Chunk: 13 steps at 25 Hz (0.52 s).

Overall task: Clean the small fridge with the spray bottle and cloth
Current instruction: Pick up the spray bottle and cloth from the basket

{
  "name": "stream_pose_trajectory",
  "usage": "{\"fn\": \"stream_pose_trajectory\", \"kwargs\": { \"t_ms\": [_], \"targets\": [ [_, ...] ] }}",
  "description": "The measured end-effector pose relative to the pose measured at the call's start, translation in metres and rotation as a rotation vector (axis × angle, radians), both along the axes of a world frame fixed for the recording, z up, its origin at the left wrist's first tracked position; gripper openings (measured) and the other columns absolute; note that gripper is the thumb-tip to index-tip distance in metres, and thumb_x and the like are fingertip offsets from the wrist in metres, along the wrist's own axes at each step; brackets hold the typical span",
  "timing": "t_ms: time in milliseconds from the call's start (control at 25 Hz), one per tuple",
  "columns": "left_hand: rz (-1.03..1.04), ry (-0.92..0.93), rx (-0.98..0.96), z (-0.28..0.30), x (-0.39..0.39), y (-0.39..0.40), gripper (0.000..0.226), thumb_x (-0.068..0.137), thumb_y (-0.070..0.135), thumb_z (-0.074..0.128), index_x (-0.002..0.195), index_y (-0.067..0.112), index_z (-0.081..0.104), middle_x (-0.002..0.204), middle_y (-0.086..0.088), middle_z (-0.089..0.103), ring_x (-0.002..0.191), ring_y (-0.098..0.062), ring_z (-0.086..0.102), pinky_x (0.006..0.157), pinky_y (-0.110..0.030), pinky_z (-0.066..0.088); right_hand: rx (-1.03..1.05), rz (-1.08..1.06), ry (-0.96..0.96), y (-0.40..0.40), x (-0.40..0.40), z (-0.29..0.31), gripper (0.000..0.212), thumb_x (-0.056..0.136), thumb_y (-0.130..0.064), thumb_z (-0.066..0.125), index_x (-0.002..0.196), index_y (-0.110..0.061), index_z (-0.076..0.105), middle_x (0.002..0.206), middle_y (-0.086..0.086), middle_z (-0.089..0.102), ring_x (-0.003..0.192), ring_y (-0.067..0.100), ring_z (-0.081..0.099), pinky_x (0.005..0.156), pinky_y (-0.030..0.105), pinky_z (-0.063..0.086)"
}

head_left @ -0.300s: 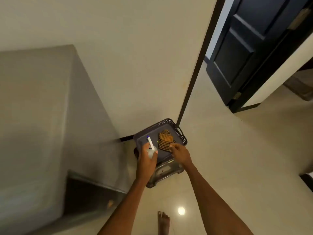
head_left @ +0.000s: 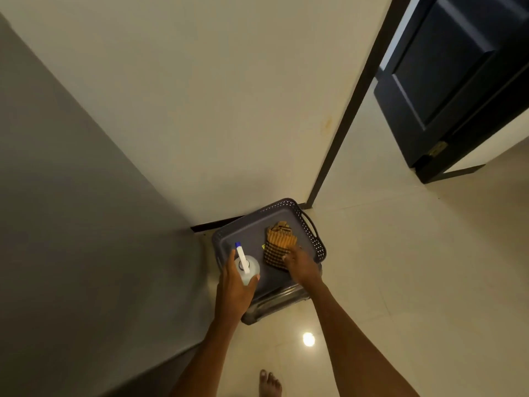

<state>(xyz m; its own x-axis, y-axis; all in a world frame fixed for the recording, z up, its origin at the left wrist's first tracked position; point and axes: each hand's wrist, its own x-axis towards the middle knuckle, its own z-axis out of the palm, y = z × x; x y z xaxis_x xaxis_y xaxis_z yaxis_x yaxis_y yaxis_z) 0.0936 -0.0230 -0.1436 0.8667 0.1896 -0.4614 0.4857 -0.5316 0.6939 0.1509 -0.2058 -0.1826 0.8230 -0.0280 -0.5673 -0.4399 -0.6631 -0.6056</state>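
Above the basket, left hand still grips the bottle; right-hand fingers now grasp the cloth.

Both forearms are bare from the bottom edge up to the wrists, with no sleeve, watch or ring showing. The left hand and right hand are ungloved. Below the basket, one bare foot shows, without shoe or sock.
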Motion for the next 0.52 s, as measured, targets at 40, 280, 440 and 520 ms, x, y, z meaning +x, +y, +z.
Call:
{"fn": "stream_pose_trajectory", "kwargs": {
  "t_ms": [40, 280, 440, 520],
  "targets": [
    [0.005, 0.023, -0.004, -0.016, 0.008, -0.001, 0.1, 0.076, 0.036, 0.078, 0.151, 0.021, 0.014, 0.15, -0.009, 0.038, 0.131, -0.028, 0.047, 0.102, -0.041, 0.05, -0.006, 0.023, 0.018, -0.002, 0.012, -0.024, 0.044, 0.103, -0.021, 0.052, 0.146, -0.015, 0.045, 0.144, 0.014, 0.053, 0.13, 0.034, 0.053, 0.108, 0.043, 0.044],
    [-0.075, 0.085, 0.002, -0.092, 0.051, 0.002, 0.111, 0.073, 0.033, 0.08, 0.153, 0.015, 0.005, 0.157, -0.003, 0.024, 0.143, -0.022, 0.031, 0.112, -0.027, 0.03, -0.446, 0.607, -0.106, -0.02, 0.066, -0.114, 0.083, 0.099, -0.027, 0.052, 0.162, -0.028, -0.002, 0.169, 0.01, -0.01, 0.154, 0.041, -0.002, 0.123, 0.058, 0.008],
    [-0.175, 0.184, 0.016, -0.113, 0.075, 0.016, 0.102, 0.075, 0.031, 0.08, 0.15, 0.017, 0.012, 0.151, 0.0, 0.035, 0.135, -0.017, 0.04, 0.109, -0.021, 0.029, -0.604, 1.144, -0.337, -0.004, 0.098, -0.123, 0.082, 0.099, -0.031, 0.054, 0.161, -0.035, 0.003, 0.167, 0.007, -0.021, 0.15, 0.039, -0.026, 0.119, 0.064, -0.014],
    [-0.139, 0.17, -0.007, -0.105, 0.072, 0.016, 0.086, 0.08, 0.022, 0.077, 0.145, 0.022, 0.02, 0.134, 0.0, 0.05, 0.119, -0.015, 0.052, 0.108, -0.03, 0.042, -0.762, 1.312, -0.349, 0.008, 0.107, -0.126, 0.073, 0.098, -0.034, 0.057, 0.16, -0.032, 0.019, 0.17, 0.008, 0.0, 0.153, 0.039, -0.015, 0.119, 0.064, -0.013]
  ]
}}
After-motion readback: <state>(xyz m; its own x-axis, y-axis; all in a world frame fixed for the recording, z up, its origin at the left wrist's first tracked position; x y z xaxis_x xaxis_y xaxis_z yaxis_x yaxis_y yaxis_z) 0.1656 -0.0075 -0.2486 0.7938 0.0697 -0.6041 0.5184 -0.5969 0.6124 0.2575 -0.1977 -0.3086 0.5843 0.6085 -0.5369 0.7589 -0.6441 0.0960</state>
